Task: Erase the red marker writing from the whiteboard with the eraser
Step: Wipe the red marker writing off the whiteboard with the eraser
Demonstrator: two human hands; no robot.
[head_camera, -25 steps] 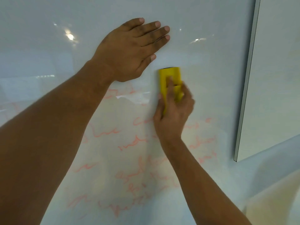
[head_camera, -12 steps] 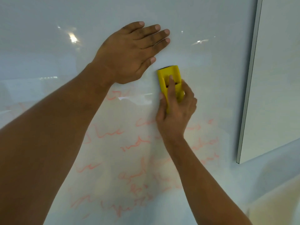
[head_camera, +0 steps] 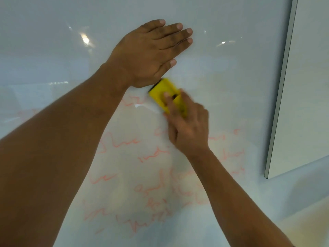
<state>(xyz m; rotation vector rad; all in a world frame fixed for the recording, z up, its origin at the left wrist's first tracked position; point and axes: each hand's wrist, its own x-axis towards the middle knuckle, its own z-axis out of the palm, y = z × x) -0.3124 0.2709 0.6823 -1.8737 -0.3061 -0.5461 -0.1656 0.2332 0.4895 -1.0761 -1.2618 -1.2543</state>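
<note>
A glossy whiteboard (head_camera: 231, 72) fills the view. Faint red marker writing (head_camera: 151, 189) covers its lower middle in several scrawled lines. My right hand (head_camera: 188, 129) grips a yellow eraser (head_camera: 162, 92) and presses it on the board, tilted up to the left, just under my left hand. The hand and eraser are blurred by motion. My left hand (head_camera: 151, 50) lies flat on the board above, fingers together and pointing right, holding nothing. My arms hide part of the writing.
The whiteboard's grey metal edge (head_camera: 281, 86) runs down the right side, ending in a lower corner. Beyond it is a pale wall (head_camera: 309, 104). Ceiling-light reflections (head_camera: 85, 40) glare on the upper left of the board.
My right hand has slid the eraser left and down and tilted it, from upright beside my left thumb to under the left palm. My left hand has stayed flat on the board.
</note>
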